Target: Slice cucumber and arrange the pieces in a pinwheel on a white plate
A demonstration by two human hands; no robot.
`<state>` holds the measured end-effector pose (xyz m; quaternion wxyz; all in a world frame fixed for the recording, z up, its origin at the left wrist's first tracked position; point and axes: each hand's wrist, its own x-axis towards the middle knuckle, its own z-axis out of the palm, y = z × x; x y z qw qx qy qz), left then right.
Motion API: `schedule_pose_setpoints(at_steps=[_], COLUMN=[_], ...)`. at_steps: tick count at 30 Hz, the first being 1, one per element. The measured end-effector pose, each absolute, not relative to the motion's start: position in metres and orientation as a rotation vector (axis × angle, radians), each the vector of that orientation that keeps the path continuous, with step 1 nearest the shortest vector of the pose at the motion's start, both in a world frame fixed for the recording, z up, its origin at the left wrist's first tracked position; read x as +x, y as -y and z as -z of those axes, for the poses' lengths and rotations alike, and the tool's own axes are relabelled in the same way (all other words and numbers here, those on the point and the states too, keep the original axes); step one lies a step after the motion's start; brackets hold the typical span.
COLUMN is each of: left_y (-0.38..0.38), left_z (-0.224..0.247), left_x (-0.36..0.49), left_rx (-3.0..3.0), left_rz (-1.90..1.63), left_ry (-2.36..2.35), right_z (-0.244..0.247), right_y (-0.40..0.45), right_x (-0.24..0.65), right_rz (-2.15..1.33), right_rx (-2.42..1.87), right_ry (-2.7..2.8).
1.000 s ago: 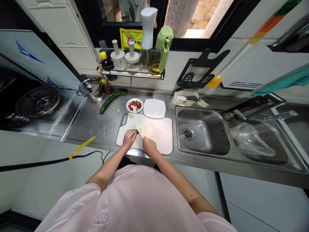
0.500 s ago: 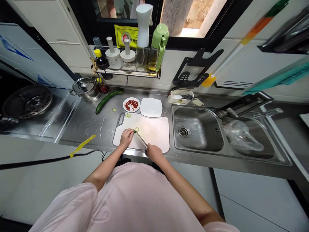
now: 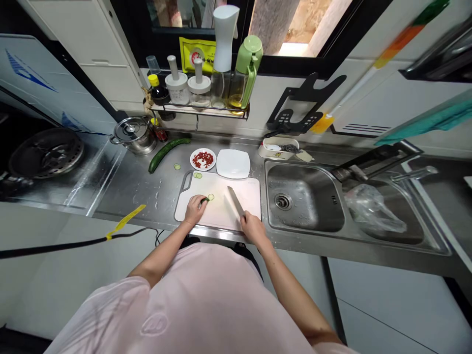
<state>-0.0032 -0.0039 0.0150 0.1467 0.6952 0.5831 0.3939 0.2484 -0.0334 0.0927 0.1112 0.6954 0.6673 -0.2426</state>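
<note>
A white cutting board [image 3: 217, 214] lies on the steel counter. On its left part, my left hand [image 3: 195, 210] is closed on a short dark-green piece of cucumber [image 3: 204, 199], mostly hidden by the fingers. A pale cucumber slice [image 3: 211, 197] lies against the piece's right end. My right hand [image 3: 253, 227] grips the handle of a kitchen knife [image 3: 236, 200]; its blade is over the right half of the board, apart from the cucumber. More cucumber slices [image 3: 198, 175] rest at the board's upper left, and one slice [image 3: 177, 167] is on the counter.
Behind the board stand a plate of chopped red pieces [image 3: 203, 160] and a white plate [image 3: 233, 163]. A whole cucumber [image 3: 167, 151] and a steel pot [image 3: 134, 135] are at the left. To the right is a sink [image 3: 304, 196]; a shelf of bottles [image 3: 201, 109] hangs above.
My right hand has moved the knife to the right, away from the cucumber piece, and its blade now shows more broadly. My left hand stays at the cucumber.
</note>
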Motion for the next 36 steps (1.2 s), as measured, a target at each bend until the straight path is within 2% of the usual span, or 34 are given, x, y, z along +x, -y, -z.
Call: schedule_pose_setpoints(at_steps=[5,12,16,36], left_y=[-0.004,-0.023,-0.025,-0.034], left_z=[-0.026,-0.054,-0.058,-0.056], left_x=[-0.003,0.017,0.026,0.033], left_rx=[1.889,2.043,2.115,2.077], left_rz=[-1.063,-0.556,-0.412,-0.363], left_ry=[-1.802,-1.997,-2.041,-2.028], right_z=[-0.087,-0.080,-0.079,-0.071], right_y=[0.030,0.025,0.022,0.021], right_x=[0.246,0.244,0.242,0.242], right_rz=[0.706,0.715,0.726,0.711], right_rx=[2.109,2.191,2.167,2.159], right_ry=[-1.909,-1.854,-1.847,-1.877])
